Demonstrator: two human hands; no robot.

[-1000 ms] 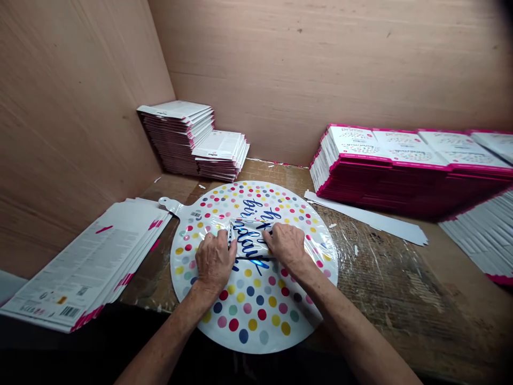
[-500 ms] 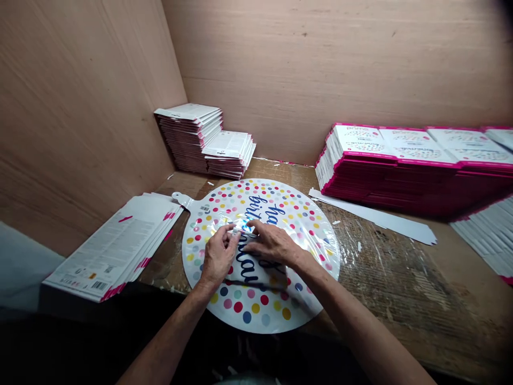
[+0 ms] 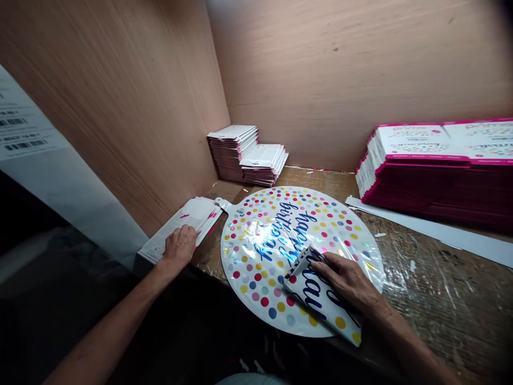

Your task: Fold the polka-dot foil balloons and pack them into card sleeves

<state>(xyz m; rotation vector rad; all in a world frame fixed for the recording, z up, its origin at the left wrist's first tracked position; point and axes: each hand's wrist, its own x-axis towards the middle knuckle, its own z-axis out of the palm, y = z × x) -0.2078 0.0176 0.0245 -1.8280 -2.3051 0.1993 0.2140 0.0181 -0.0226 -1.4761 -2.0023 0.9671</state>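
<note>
A round foil balloon (image 3: 280,235) with coloured dots and blue "happy birthday" script lies flat on the worktable. On its near right part lies a folded balloon (image 3: 320,299), a narrow strip with the same dots and script. My right hand (image 3: 348,279) rests on that folded strip, fingers curled over its upper edge and pressing it down. My left hand (image 3: 180,245) lies far to the left on a pile of flat white cards with pink edges (image 3: 182,224), fingers bent down on the top card.
Plywood walls close in the left and back. A stack of cards (image 3: 248,155) stands in the back corner. A tall pink-edged stack (image 3: 436,166) fills the right, with a white card strip (image 3: 433,230) before it. The tabletop (image 3: 433,289) is covered in wrinkled clear tape.
The folded strip has moved from the balloon's middle to its near right part under my right hand. My left hand left it and reached to the card pile. The view swung left.
</note>
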